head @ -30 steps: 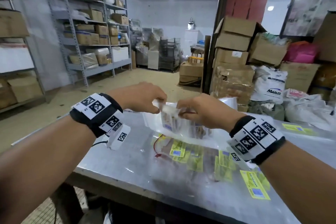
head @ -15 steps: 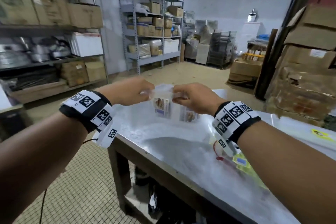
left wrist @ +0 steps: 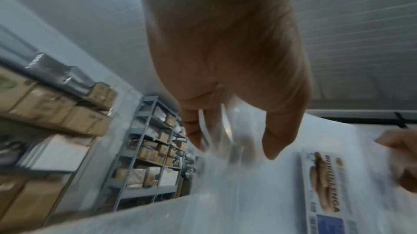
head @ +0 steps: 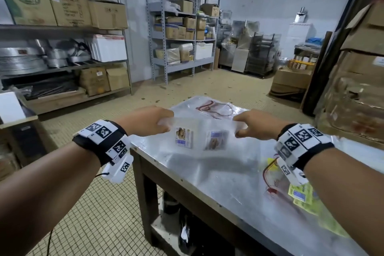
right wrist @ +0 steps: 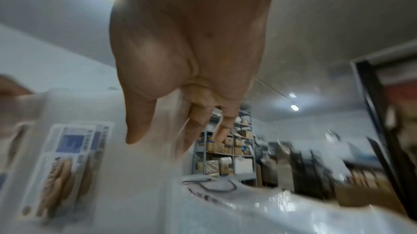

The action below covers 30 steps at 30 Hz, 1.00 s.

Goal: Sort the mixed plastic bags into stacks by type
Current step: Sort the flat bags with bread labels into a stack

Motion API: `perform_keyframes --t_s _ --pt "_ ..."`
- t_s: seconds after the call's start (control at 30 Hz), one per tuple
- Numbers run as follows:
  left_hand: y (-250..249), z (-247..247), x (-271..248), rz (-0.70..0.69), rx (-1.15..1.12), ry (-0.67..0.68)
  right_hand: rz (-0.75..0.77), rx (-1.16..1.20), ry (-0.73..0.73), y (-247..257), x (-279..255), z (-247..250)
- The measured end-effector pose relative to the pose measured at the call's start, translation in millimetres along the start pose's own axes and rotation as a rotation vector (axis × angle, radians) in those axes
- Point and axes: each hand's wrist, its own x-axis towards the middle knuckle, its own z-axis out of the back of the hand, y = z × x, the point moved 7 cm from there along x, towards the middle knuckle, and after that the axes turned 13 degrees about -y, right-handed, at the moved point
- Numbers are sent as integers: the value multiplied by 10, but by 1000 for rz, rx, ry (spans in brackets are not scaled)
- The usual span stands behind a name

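Both hands hold a clear plastic bag (head: 199,131) with two printed bread labels, stretched out above the steel table (head: 207,172). My left hand (head: 164,123) pinches its left edge, my right hand (head: 239,129) pinches its right edge. In the left wrist view, thumb and fingers (left wrist: 192,131) clamp the crumpled film of this bag (left wrist: 259,184). The right wrist view shows the same bag (right wrist: 67,157), with the right hand's thumb over it and its fingers behind the film. A clear bag with red print (head: 216,108) lies at the table's far end. Yellow-labelled bags (head: 301,195) lie under my right forearm.
Metal shelving with cardboard boxes (head: 178,27) stands at the back and another rack (head: 62,16) on the left. Stacked cartons (head: 357,81) rise right of the table. The table's left edge (head: 137,151) drops to a tiled floor.
The view has swung left and both hands have carried the bread-label bag toward the table's left end. My hands moved apart, spreading the bag flat between them.
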Motion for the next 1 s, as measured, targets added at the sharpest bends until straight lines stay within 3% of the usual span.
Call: perform_keyframes --t_s 0.1,0.23,0.3,0.37,0.47,0.63,0.8,1.0 --pt "165 -19 -77 86 -90 -65 -81 267 -77 -214 -55 -86" --pt "396 -91 -280 353 -550 -278 -362 854 -266 -477 -133 -256" --pt "454 -242 -387 481 -746 -334 -500 1064 -280 -555 -191 -424" --pt "423 -369 -433 504 -832 -366 -580 1165 -253 -559 -219 -606" --pt "348 -513 -438 537 -980 -391 -627 1209 -246 -498 -211 -738" --pt "452 -428 -388 537 -980 -470 -612 1252 -349 -467 -120 -580" --pt "465 -503 -408 553 -1089 -504 -601 1170 -298 -355 -184 -640" --pt "423 -648 -391 562 -1056 -534 -652 1074 -263 -270 -264 -721"
